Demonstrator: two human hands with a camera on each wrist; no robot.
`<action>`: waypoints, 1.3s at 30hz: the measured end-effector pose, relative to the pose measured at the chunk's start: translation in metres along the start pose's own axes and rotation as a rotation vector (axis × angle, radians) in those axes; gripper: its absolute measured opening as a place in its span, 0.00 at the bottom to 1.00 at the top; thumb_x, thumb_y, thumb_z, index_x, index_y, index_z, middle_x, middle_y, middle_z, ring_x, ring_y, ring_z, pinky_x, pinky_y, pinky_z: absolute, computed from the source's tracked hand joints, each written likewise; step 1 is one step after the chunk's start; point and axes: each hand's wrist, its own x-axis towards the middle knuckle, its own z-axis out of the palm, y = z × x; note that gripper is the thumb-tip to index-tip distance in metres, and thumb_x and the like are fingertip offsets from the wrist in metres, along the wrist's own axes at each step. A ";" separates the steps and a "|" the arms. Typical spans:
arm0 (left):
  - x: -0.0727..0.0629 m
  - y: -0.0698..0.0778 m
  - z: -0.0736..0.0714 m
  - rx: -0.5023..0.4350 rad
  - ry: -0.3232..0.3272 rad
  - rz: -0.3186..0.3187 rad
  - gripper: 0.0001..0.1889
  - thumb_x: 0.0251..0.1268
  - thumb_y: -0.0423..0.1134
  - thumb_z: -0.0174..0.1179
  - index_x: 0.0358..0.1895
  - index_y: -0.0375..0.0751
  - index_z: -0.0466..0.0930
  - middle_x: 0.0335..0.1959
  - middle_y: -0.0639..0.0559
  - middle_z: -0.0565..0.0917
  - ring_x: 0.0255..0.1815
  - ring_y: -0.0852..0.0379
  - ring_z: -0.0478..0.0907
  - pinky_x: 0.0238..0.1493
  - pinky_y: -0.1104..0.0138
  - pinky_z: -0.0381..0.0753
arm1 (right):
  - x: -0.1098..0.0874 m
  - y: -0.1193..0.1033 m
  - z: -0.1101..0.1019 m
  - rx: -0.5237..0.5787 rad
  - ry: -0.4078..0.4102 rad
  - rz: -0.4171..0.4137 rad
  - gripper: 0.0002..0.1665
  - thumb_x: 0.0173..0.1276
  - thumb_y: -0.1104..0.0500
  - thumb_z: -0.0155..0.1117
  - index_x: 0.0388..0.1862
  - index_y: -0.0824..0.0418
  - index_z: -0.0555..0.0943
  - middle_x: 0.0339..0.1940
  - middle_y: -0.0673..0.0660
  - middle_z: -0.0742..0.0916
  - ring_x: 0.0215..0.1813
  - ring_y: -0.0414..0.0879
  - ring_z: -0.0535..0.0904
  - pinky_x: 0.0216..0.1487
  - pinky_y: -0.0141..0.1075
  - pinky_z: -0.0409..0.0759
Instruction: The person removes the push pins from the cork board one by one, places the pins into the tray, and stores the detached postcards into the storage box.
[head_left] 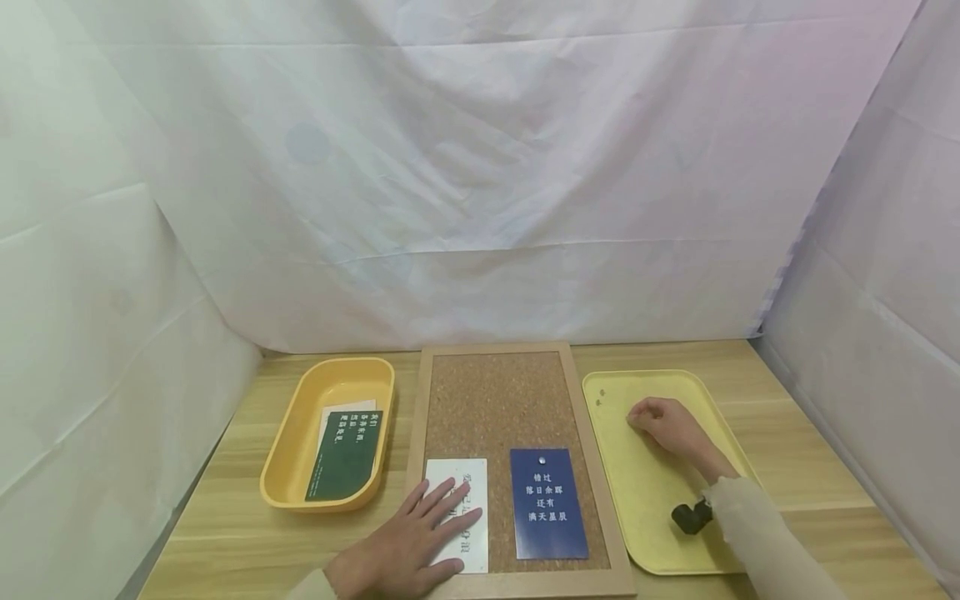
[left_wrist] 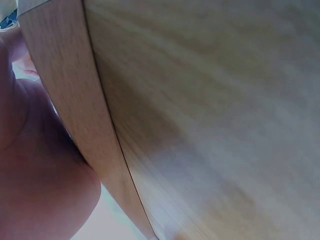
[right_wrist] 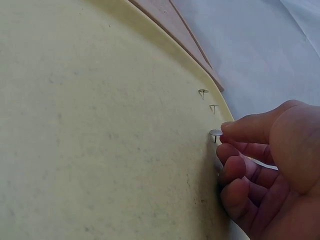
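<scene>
My left hand [head_left: 411,546] lies with fingers spread over a white card [head_left: 474,492] on the cork board [head_left: 495,400], pressing it. Beside that card, a blue card [head_left: 550,508] with white writing has a silver thumbtack [head_left: 542,460] near its top. In the left wrist view, the side of the left hand [left_wrist: 40,165] rests along the wooden frame [left_wrist: 75,65]. Above the yellow tray [head_left: 637,500], my right hand [head_left: 671,429] has its fingers curled. Its thumb and forefinger pinch a thumbtack [right_wrist: 215,133] by the edge of its head, pin downward.
Two more thumbtacks [right_wrist: 203,91] lie on the yellow tray near its far left corner. A black object [head_left: 691,517] shows at the right wrist. Left of the board stands an orange-yellow basin [head_left: 288,450] holding a dark green card [head_left: 347,458] and paler cards. White cloth [head_left: 495,208] encloses the table.
</scene>
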 end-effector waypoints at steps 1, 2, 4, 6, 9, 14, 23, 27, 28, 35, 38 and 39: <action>0.000 0.000 0.000 -0.002 -0.001 -0.002 0.30 0.79 0.59 0.36 0.79 0.57 0.55 0.81 0.47 0.54 0.80 0.42 0.51 0.72 0.37 0.55 | 0.000 0.000 0.000 0.004 -0.001 -0.002 0.12 0.75 0.58 0.58 0.44 0.65 0.83 0.21 0.54 0.80 0.20 0.42 0.72 0.21 0.34 0.74; 0.000 0.000 -0.001 -0.001 0.001 -0.004 0.30 0.79 0.59 0.36 0.79 0.57 0.55 0.81 0.47 0.54 0.80 0.42 0.51 0.72 0.37 0.55 | 0.000 -0.001 -0.001 0.007 -0.002 -0.003 0.12 0.76 0.58 0.57 0.44 0.66 0.83 0.22 0.54 0.80 0.20 0.42 0.72 0.21 0.34 0.74; -0.001 0.000 0.000 0.017 0.013 0.002 0.30 0.79 0.58 0.37 0.78 0.56 0.56 0.80 0.46 0.55 0.79 0.42 0.52 0.72 0.38 0.56 | 0.000 -0.001 -0.001 0.002 0.003 -0.006 0.13 0.76 0.58 0.56 0.44 0.66 0.83 0.23 0.54 0.81 0.20 0.42 0.72 0.21 0.34 0.74; -0.001 0.000 0.000 0.041 0.029 0.010 0.29 0.79 0.58 0.38 0.78 0.55 0.56 0.80 0.46 0.56 0.79 0.42 0.53 0.71 0.38 0.57 | 0.000 -0.001 -0.001 -0.005 0.006 -0.008 0.13 0.76 0.58 0.56 0.45 0.65 0.83 0.24 0.54 0.81 0.20 0.42 0.72 0.21 0.34 0.74; -0.001 0.000 0.000 0.073 0.057 0.025 0.29 0.79 0.57 0.39 0.78 0.54 0.58 0.79 0.45 0.57 0.78 0.41 0.55 0.70 0.38 0.59 | 0.001 -0.002 -0.002 -0.028 0.018 -0.011 0.12 0.76 0.59 0.55 0.44 0.64 0.84 0.27 0.55 0.83 0.22 0.42 0.72 0.23 0.34 0.75; -0.001 -0.001 -0.001 0.068 0.046 0.022 0.29 0.79 0.57 0.38 0.78 0.54 0.57 0.79 0.45 0.57 0.78 0.41 0.55 0.71 0.38 0.58 | 0.002 -0.009 -0.002 -0.084 0.047 -0.069 0.11 0.75 0.61 0.55 0.43 0.64 0.84 0.35 0.57 0.86 0.28 0.41 0.74 0.30 0.34 0.75; -0.001 -0.001 -0.001 0.044 0.022 0.014 0.30 0.79 0.58 0.37 0.78 0.55 0.56 0.80 0.46 0.55 0.79 0.42 0.52 0.71 0.38 0.56 | 0.005 -0.032 0.005 0.035 -0.028 -0.057 0.16 0.76 0.55 0.58 0.49 0.66 0.82 0.32 0.59 0.84 0.20 0.42 0.72 0.19 0.34 0.73; 0.000 -0.001 0.000 0.002 -0.012 -0.007 0.30 0.79 0.60 0.36 0.79 0.58 0.54 0.81 0.48 0.52 0.80 0.43 0.50 0.72 0.37 0.54 | 0.006 -0.037 0.009 0.057 -0.046 -0.062 0.14 0.75 0.56 0.59 0.48 0.65 0.82 0.35 0.61 0.85 0.19 0.41 0.72 0.18 0.33 0.73; 0.000 -0.001 0.000 0.003 -0.011 -0.006 0.30 0.79 0.60 0.36 0.79 0.58 0.54 0.81 0.48 0.52 0.80 0.43 0.50 0.72 0.37 0.54 | 0.006 -0.039 0.010 0.058 -0.050 -0.067 0.14 0.75 0.56 0.59 0.48 0.65 0.83 0.35 0.61 0.84 0.19 0.41 0.72 0.18 0.33 0.73; -0.001 0.000 0.000 0.028 0.011 0.007 0.30 0.79 0.59 0.36 0.79 0.57 0.55 0.80 0.47 0.54 0.80 0.42 0.52 0.71 0.37 0.57 | 0.005 -0.048 0.014 0.045 -0.060 -0.102 0.14 0.75 0.56 0.60 0.48 0.66 0.83 0.36 0.62 0.85 0.22 0.42 0.74 0.20 0.33 0.75; -0.001 0.001 -0.001 0.030 0.009 0.006 0.30 0.79 0.59 0.36 0.79 0.57 0.55 0.80 0.47 0.54 0.79 0.42 0.52 0.71 0.37 0.57 | 0.004 -0.052 0.015 0.050 -0.065 -0.108 0.14 0.74 0.57 0.60 0.48 0.67 0.82 0.35 0.62 0.85 0.22 0.41 0.74 0.20 0.33 0.75; -0.001 0.001 -0.001 0.032 0.009 0.007 0.30 0.79 0.59 0.36 0.79 0.57 0.55 0.80 0.47 0.54 0.79 0.42 0.52 0.71 0.37 0.57 | 0.004 -0.054 0.015 0.055 -0.068 -0.108 0.14 0.74 0.57 0.60 0.48 0.67 0.82 0.35 0.62 0.84 0.22 0.41 0.74 0.20 0.32 0.75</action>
